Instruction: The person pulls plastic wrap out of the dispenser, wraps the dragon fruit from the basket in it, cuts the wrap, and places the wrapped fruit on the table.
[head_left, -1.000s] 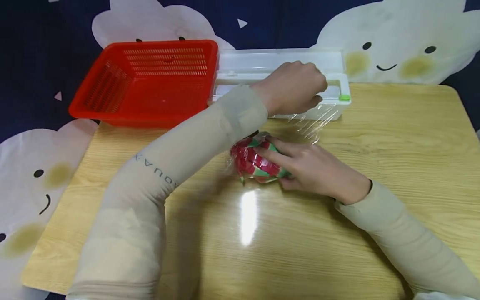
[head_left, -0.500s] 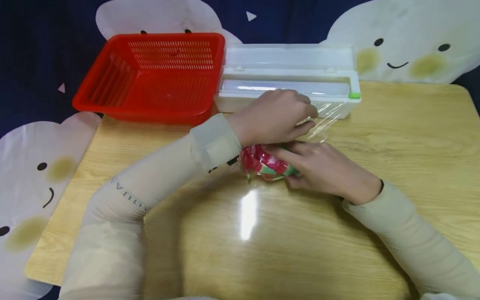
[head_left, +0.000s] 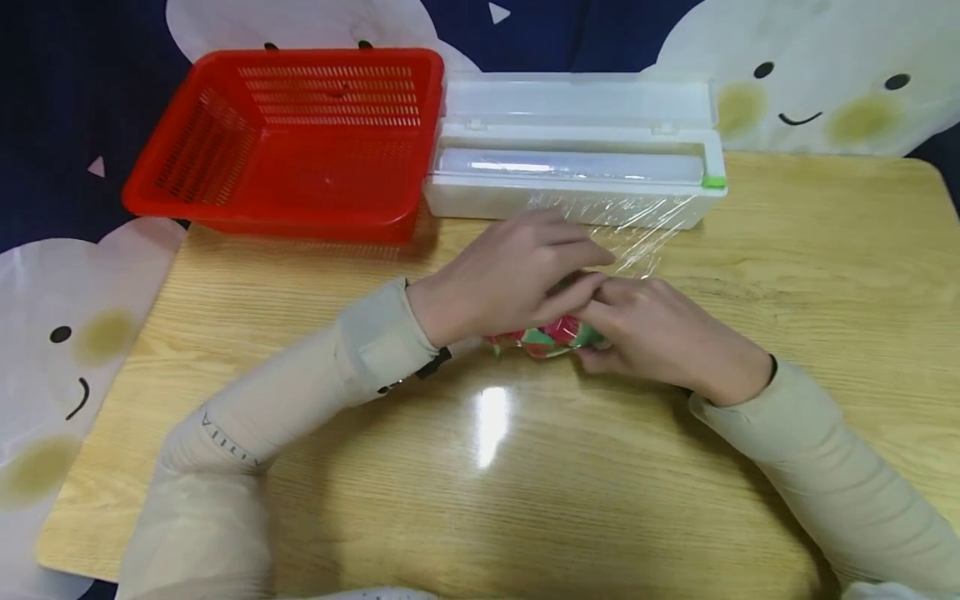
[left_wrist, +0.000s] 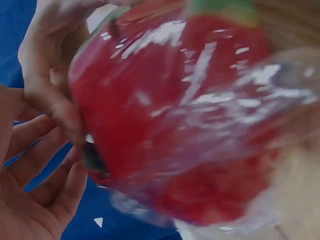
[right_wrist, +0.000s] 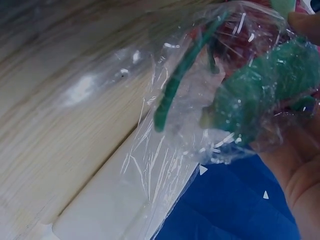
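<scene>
A red-and-green dragon fruit (head_left: 551, 335), covered in clear cling film, lies low over the table, partly hidden by both hands. My right hand (head_left: 645, 333) grips its right side with fingers and thumb. Over its far side reaches my left hand (head_left: 517, 271), its fingertips near the right hand's knuckles. In the left wrist view the left hand (left_wrist: 40, 185) shows loose, spread fingers beside the fruit (left_wrist: 165, 100), with nothing pinched. Creased cling film (head_left: 645, 242) stretches from the fruit to the white dispenser (head_left: 480, 200). Green tips (right_wrist: 177, 85) show through the film in the right wrist view.
The dispenser's lid (head_left: 581, 96) stands raised behind the film roll (head_left: 570, 164). A green piece (head_left: 714, 181) sits at its right end. To the left, a red plastic basket (head_left: 315, 223) stands at the back of the wooden table (head_left: 525, 517).
My left hand has come down from above the dispenser toward me, onto the far side of the dragon fruit near the right hand. The right hand keeps its grip, almost unmoved.
</scene>
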